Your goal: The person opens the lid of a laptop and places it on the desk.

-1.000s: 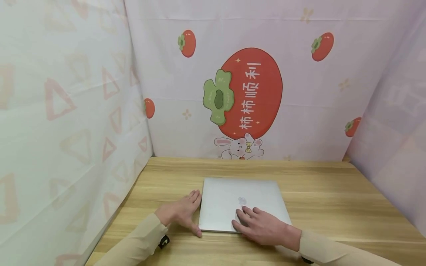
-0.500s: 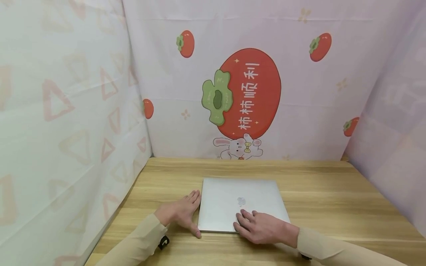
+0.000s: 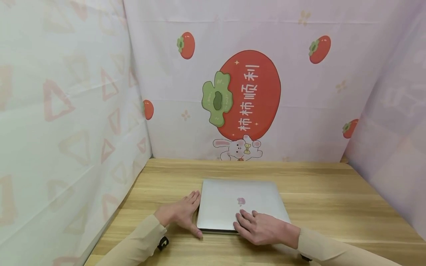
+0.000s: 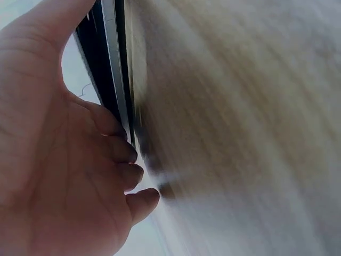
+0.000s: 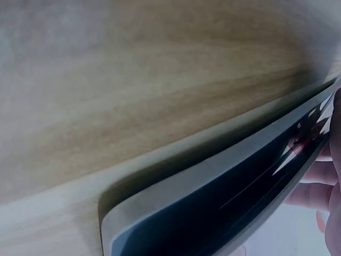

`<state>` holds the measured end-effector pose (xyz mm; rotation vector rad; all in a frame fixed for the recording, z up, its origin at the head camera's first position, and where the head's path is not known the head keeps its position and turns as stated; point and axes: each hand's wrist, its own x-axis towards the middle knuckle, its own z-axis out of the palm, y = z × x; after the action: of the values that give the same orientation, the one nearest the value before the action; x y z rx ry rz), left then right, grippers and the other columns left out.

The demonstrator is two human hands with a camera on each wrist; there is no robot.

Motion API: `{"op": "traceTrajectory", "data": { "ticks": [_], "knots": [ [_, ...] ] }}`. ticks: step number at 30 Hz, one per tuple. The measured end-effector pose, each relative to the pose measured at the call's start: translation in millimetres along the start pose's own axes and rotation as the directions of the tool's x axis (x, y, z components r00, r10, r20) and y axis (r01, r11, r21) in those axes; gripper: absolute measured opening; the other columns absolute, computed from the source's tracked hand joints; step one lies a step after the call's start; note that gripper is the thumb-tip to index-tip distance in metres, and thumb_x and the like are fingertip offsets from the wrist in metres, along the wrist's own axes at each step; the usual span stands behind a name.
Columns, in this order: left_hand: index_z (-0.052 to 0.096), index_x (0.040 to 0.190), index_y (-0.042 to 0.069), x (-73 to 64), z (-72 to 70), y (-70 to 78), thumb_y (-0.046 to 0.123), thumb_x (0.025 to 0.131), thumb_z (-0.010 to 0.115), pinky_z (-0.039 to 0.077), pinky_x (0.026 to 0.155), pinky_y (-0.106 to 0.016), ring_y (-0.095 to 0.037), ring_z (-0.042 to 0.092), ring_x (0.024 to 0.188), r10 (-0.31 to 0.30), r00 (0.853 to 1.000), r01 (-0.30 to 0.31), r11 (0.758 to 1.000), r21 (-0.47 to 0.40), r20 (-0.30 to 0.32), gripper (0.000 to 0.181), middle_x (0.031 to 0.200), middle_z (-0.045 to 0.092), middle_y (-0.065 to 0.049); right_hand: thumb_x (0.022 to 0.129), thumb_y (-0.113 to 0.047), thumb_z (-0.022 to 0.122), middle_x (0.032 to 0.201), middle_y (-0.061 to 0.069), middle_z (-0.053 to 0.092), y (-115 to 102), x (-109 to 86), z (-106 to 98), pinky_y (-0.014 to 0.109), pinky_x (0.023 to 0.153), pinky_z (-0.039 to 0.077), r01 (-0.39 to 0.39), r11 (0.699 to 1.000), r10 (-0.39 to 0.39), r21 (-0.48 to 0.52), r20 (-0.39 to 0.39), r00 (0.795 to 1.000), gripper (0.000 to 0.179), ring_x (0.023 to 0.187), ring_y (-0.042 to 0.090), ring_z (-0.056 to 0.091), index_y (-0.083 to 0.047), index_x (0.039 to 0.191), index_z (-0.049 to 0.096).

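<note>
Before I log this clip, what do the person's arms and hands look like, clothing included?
The left hand and right hand are ungloved. The left sleeve and right sleeve are plain beige and long. A small black fitting shows beneath each one, too small to identify.

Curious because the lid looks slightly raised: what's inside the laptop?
The right wrist view shows a dark, glossy surface under the lid; the rest of the inside is covered.

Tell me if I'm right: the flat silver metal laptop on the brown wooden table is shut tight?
Not quite: the flat silver metal laptop on the brown wooden table is slightly open; the right wrist view shows a dark gap under its silver lid.
</note>
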<state>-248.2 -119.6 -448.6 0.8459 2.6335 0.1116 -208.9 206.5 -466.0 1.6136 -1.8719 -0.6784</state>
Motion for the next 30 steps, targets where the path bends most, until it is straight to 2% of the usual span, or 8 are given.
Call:
{"op": "traceTrajectory", "data": {
  "ticks": [6, 9, 14, 19, 25, 30],
  "knots": [
    [0.01, 0.155, -0.004, 2.0, 1.5, 0.1, 0.075, 0.064, 0.074, 0.017, 0.123, -0.048, -0.033, 0.006, 0.154, -0.01, 1.0, 0.01, 1.0, 0.008, -0.009, 0.137, 0.164, 0.004, -0.023, 0.108, -0.016, 0.016, 0.122, 0.009, 0.068, 1, -1.2, 0, 0.03, 0.071, 0.06, -0.008, 1.0, 0.008, -0.003, -0.01, 1.0, 0.046, 0.109, 0.021, 0.069, -0.008, 0.131, 0.055],
    [0.01, 0.155, -0.004, 2.1, 2.0, 0.0, 0.075, 0.063, 0.074, 0.017, 0.123, -0.048, -0.033, 0.006, 0.154, -0.008, 1.0, 0.008, 1.0, 0.016, -0.011, 0.137, 0.164, 0.004, -0.022, 0.108, -0.016, 0.016, 0.121, 0.01, 0.069, 2, -1.6, 0, 0.03, 0.071, 0.06, -0.016, 1.0, 0.016, 0.001, -0.042, 0.999, 0.046, 0.108, 0.021, 0.07, -0.007, 0.13, 0.055],
    [0.01, 0.155, -0.004, 1.7, 1.0, 1.4, 0.075, 0.063, 0.075, 0.019, 0.122, -0.05, -0.034, 0.006, 0.153, 0.029, 0.999, -0.028, 0.999, 0.016, -0.02, 0.138, 0.163, 0.003, -0.024, 0.108, -0.015, 0.017, 0.115, 0.009, 0.071, 5, -1.0, -2, 0.03, 0.07, 0.06, -0.051, 0.999, 0.05, -0.011, -0.117, 0.992, 0.046, 0.102, 0.02, 0.071, -0.006, 0.127, 0.058],
    [0.01, 0.155, -0.005, 2.8, -0.2, 2.7, 0.073, 0.062, 0.078, 0.021, 0.121, -0.052, -0.037, 0.008, 0.153, 0.059, 0.998, -0.059, 0.998, 0.012, -0.034, 0.139, 0.162, 0.004, -0.027, 0.107, -0.014, 0.015, 0.113, 0.009, 0.072, 8, -0.3, -5, 0.029, 0.07, 0.06, -0.065, 0.997, 0.061, -0.029, -0.131, 0.99, 0.048, 0.1, 0.019, 0.072, -0.006, 0.125, 0.059],
    [0.008, 0.156, -0.002, 5.0, -2.8, 2.8, 0.072, 0.067, 0.074, 0.02, 0.122, -0.049, -0.039, 0.008, 0.152, 0.05, 0.998, -0.051, 0.998, -0.039, -0.034, 0.133, 0.162, 0.006, -0.028, 0.106, -0.014, 0.017, 0.111, 0.01, 0.072, 11, 0.9, -7, 0.029, 0.069, 0.06, -0.072, 0.997, 0.067, -0.03, -0.163, 0.984, 0.046, 0.097, 0.02, 0.072, -0.004, 0.123, 0.059],
    [0.013, 0.156, 0.001, 6.6, -3.7, 3.8, 0.067, 0.07, 0.077, 0.02, 0.121, -0.05, -0.043, 0.009, 0.151, 0.077, 0.996, -0.079, 0.996, -0.044, -0.049, 0.127, 0.161, 0.008, -0.028, 0.107, -0.013, 0.017, 0.111, 0.01, 0.071, 16, 0.2, -9, 0.028, 0.07, 0.06, -0.087, 0.996, 0.08, -0.035, -0.17, 0.982, 0.045, 0.098, 0.019, 0.071, -0.004, 0.124, 0.058]
  ]
}}
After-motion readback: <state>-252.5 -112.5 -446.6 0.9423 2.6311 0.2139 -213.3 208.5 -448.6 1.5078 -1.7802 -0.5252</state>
